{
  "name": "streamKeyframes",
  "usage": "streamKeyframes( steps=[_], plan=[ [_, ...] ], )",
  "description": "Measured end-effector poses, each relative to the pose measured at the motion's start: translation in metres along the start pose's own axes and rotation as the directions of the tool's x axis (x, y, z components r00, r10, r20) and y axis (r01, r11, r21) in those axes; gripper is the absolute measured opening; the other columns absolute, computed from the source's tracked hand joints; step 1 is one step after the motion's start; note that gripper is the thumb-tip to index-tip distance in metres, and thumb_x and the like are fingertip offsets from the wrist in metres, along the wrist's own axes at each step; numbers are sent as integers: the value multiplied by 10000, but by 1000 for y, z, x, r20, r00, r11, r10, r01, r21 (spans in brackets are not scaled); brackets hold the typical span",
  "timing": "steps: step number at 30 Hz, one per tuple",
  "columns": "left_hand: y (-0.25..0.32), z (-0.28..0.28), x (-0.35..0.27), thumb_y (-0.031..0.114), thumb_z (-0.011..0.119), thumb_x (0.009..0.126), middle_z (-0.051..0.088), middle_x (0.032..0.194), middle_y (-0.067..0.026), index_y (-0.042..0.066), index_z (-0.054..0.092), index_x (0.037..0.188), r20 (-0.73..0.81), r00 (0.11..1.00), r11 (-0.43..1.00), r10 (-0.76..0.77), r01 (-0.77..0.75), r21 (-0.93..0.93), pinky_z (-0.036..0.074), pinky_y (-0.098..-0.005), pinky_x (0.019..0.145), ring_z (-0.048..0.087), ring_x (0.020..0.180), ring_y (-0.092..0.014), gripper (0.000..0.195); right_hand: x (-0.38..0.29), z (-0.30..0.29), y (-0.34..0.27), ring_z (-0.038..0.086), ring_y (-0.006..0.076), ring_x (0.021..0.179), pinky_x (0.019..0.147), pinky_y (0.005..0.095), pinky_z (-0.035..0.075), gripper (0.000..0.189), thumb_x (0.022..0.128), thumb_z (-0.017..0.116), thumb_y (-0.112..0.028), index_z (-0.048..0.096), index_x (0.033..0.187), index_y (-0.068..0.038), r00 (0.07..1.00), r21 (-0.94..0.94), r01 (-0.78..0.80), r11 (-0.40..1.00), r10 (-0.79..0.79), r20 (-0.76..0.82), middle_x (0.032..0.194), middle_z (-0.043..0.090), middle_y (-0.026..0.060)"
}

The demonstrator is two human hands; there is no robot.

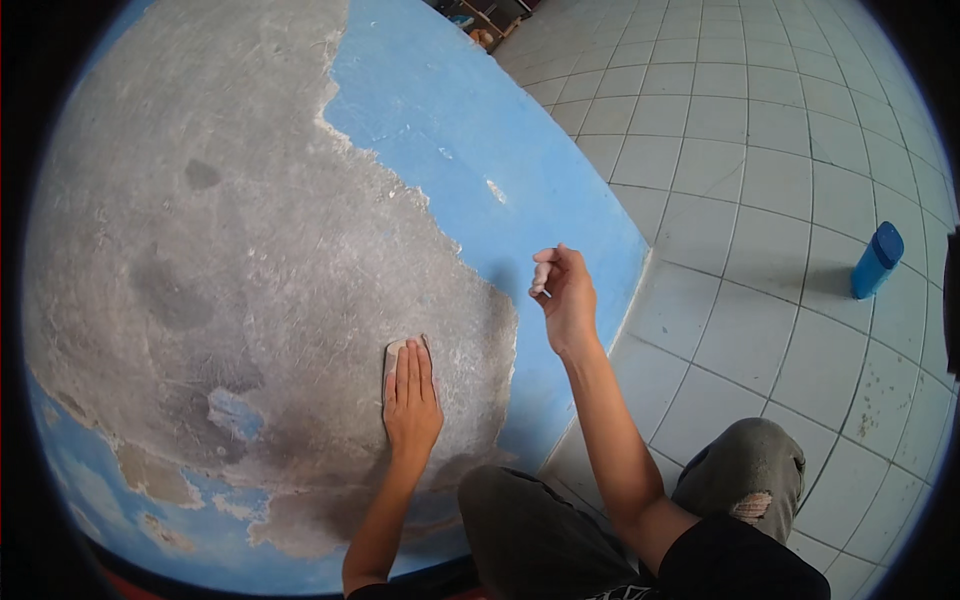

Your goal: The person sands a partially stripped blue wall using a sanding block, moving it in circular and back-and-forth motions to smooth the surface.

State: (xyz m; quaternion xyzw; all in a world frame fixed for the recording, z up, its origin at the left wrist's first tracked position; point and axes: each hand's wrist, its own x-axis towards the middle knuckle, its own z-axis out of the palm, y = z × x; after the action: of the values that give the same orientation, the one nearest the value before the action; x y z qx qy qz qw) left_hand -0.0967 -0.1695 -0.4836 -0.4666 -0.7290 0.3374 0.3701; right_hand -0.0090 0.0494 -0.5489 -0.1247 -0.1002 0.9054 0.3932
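Note:
A wall of bare grey plaster (285,247) with a ragged edge of blue paint (465,150) fills the left and middle of the view. My left hand (414,405) lies with fingers together over a flat, light-coloured pad or sheet (395,350), pressing it to the plaster; its exact kind cannot be told. My right hand (561,292) is raised in front of the blue paint, fingers curled and whitish with dust. Whether it holds something small cannot be told.
Grey-white floor tiles (757,300) stretch along the right. A blue plastic bottle with a dark blue cap (876,262) stands on them. My bent knees (739,465) are near the wall's foot. A shelf with items (487,22) appears at the top.

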Motion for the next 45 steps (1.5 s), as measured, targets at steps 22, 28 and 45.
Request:
streamKeyframes(
  steps=[22,28,45],
  plan=[
    [36,34,69,758,249,799,125,1504,-140,15,151,1430,-172,969,984,-175,171,-42,123,-414,1122,160,1386,-246,980,31,-68,-63,463,130,645,658,290,378,344,886,413,-359,571,857,-54,952,119,307,944,-305,-38,660,502,15],
    [-78,-88,186,774,265,790,272,1460,-140,34,268,1407,-391,830,443,-398,547,711,152,-434,1109,204,1373,-258,964,26,-38,-26,554,159,747,747,297,447,375,893,420,-360,626,932,-50,989,-396,76,915,-19,146,792,609,65],
    [-89,-55,171,815,284,741,264,1461,-158,10,257,1405,-435,806,655,-402,585,479,131,-436,1112,240,1363,-250,1044,20,-48,-36,593,176,851,793,301,453,394,910,426,-392,630,1019,-73,987,-771,147,620,-48,150,882,641,68]
  ],
)
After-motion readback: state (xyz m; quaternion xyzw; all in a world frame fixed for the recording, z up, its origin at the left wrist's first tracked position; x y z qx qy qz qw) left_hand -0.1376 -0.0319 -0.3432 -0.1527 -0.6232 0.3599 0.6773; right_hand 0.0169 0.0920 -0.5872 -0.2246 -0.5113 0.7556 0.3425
